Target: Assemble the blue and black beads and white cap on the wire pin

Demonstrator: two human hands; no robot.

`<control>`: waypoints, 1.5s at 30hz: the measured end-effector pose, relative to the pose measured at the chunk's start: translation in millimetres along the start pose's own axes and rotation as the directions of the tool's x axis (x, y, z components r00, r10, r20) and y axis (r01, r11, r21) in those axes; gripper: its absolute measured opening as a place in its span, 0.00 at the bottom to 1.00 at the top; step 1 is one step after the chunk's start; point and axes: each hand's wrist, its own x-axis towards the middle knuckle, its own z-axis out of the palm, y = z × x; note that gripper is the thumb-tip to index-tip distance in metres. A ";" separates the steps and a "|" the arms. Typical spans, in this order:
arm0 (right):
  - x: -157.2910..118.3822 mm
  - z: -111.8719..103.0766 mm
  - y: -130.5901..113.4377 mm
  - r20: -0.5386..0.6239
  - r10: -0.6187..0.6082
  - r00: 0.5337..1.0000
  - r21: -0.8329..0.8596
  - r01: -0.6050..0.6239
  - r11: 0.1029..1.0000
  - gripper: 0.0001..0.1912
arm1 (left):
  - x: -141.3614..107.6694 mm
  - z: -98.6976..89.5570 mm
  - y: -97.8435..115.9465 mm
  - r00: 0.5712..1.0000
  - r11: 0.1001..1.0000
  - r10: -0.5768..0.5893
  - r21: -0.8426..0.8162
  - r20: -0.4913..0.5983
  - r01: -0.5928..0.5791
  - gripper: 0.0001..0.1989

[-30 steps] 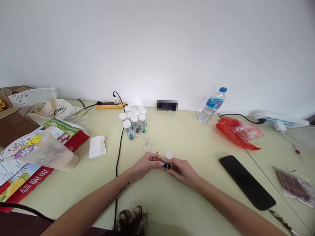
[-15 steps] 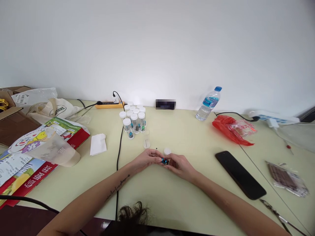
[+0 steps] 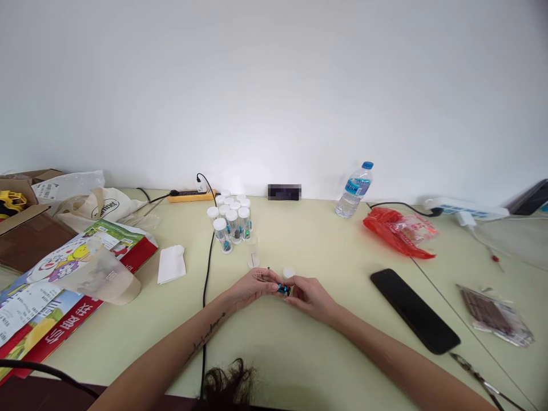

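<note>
My left hand [image 3: 256,286] pinches a small shiny blue and black piece [image 3: 282,289] between thumb and fingertips. Closed at the other end of the same piece is my right hand [image 3: 312,298], whose fingers partly hide it. A thin pale strand shows by the left fingers. Just beyond the right fingertips a white cap [image 3: 288,273] lies on the table, with a tiny dark bit [image 3: 268,268] to its left. An uncapped clear tube [image 3: 253,261] stands past my left hand. Several white-capped clear tubes [image 3: 232,220] with small coloured pieces inside cluster farther back.
Left of the tubes lie a folded tissue [image 3: 172,264], a plastic cup [image 3: 109,274] and printed bags. A black cable [image 3: 208,274] crosses the table under my left forearm. On the right are a water bottle [image 3: 354,191], a red plastic bag [image 3: 391,228] and a phone [image 3: 414,311].
The whole view has tilted slightly, so the table and objects sit lower in the picture. Both hands stay together on the blue and black piece, with only slight finger movement.
</note>
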 end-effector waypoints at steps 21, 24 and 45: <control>-3.0 0.5 1.8 0.038 -0.079 0.996 -0.105 0.082 0.991 0.11 | 6.2 -4.4 -6.3 0.999 0.999 -0.031 0.010 -0.027 0.031 0.13; -2.5 0.0 2.1 0.038 -0.079 0.996 -0.120 0.083 0.989 0.11 | 5.5 -4.9 -5.8 0.999 0.999 -0.042 0.028 -0.021 0.042 0.12; -1.1 -1.6 2.8 0.058 -0.005 0.998 -0.029 0.007 1.000 0.13 | 3.1 -2.3 -0.8 0.999 0.998 -0.041 0.049 -0.033 0.042 0.11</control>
